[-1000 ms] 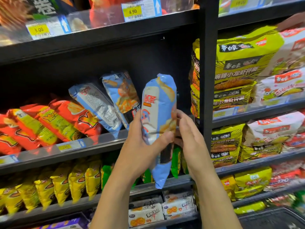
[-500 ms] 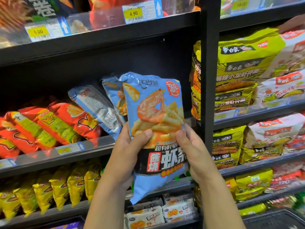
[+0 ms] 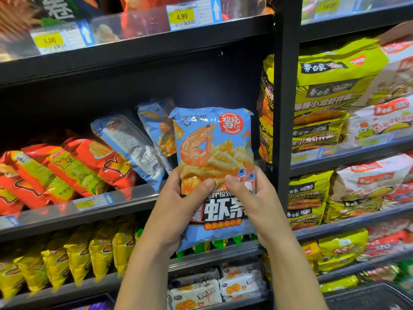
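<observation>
Snack bag: a light-blue bag [image 3: 214,151] printed with a shrimp and ridged sticks. It is held upright with its front to the camera, in the near middle of the scene, in front of the right end of the middle shelf.
Left hand: the left hand [image 3: 174,211] grips the bag's lower left side, thumb across the front, fingers curled behind it out of sight.
Right hand: the right hand [image 3: 263,206] grips the lower right side the same way, its thumb tip close to the left thumb.
Just behind: two more blue bags [image 3: 131,146] lean on the shelf [image 3: 134,193], left of the held one.
Farther left: red bags [image 3: 96,162] lie tilted in a row on the same shelf.
Below: yellow bags [image 3: 78,251] stand in a row, with white packs [image 3: 212,287] lower still.
Above: a yellow price tag [image 3: 182,16] reads 4.90.
Right: a black post [image 3: 283,97] splits the shelving, and beyond it sit yellow-green noodle packs [image 3: 330,86].
</observation>
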The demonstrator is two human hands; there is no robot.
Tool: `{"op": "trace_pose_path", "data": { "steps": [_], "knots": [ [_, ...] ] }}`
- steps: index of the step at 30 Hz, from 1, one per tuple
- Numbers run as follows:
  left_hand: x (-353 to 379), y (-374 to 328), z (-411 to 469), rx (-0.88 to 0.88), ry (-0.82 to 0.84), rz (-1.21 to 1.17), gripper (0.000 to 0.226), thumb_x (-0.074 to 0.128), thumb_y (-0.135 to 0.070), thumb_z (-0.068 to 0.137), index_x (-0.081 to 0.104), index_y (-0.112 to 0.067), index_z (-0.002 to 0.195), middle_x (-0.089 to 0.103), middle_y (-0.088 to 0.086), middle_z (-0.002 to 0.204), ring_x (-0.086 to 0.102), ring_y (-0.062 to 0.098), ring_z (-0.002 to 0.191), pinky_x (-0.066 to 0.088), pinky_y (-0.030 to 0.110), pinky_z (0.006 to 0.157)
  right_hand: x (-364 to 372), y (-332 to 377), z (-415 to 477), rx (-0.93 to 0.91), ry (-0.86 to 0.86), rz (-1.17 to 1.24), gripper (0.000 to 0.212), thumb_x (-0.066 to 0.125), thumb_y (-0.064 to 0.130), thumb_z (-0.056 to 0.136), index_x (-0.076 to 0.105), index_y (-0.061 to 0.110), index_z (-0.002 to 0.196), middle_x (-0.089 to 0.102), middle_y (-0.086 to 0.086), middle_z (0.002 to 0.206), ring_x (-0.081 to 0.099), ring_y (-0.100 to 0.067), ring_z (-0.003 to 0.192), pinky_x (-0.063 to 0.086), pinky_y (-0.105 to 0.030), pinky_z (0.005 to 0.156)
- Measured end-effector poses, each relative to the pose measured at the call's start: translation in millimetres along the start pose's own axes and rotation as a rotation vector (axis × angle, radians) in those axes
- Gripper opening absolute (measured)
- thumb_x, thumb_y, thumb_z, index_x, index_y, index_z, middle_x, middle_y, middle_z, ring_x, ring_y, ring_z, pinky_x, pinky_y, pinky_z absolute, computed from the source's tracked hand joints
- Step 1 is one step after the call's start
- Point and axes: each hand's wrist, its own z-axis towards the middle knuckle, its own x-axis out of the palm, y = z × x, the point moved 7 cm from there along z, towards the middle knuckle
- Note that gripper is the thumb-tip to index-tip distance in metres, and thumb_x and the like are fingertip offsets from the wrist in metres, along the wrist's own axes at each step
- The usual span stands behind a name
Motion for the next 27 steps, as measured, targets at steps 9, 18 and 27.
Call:
{"op": "trace_pose_path", "data": {
  "steps": [9, 18, 27],
  "knots": [
    [-15.5, -4.1, 3.8, 0.153, -0.263, 0.070, 0.043, 0.083, -0.017, 0.089, 0.064, -0.024, 0.126, 0.078, 0.002, 0.117, 0.077, 0.026, 0.107, 0.061, 0.055, 0.094, -14.9, 6.0, -2.8, -0.074, -0.242, -0.490, 0.062, 0.070, 0.070, 0.079, 0.050, 0.046, 0.133, 0.055, 0.024, 0.128, 0.057, 0.003, 0.114, 0.053, -0.026, 0.089],
    [3.7, -27.3, 3.9, 0.302, -0.192, 0.138, 0.048, 0.067, -0.046, 0.096, 0.057, -0.029, 0.140, 0.072, -0.017, 0.129, 0.066, 0.003, 0.123, 0.053, 0.024, 0.099, 12.9, 12.9, -2.6, -0.125, 0.025, -0.524, 0.077, 0.064, 0.074, 0.081, 0.035, 0.055, 0.150, 0.043, 0.036, 0.141, 0.038, 0.007, 0.141, 0.044, -0.023, 0.104],
    [15.1, -35.9, 12.9, 0.279, -0.051, 0.148, 0.040, 0.053, -0.041, 0.097, 0.065, -0.029, 0.133, 0.072, -0.023, 0.125, 0.065, -0.005, 0.120, 0.050, 0.010, 0.090, 2.7, 21.0, 20.9, -0.166, -0.155, -0.415, 0.098, 0.088, 0.071, 0.062, 0.038, 0.052, 0.144, 0.060, 0.015, 0.136, 0.061, -0.007, 0.127, 0.057, -0.042, 0.101]
  ]
}}
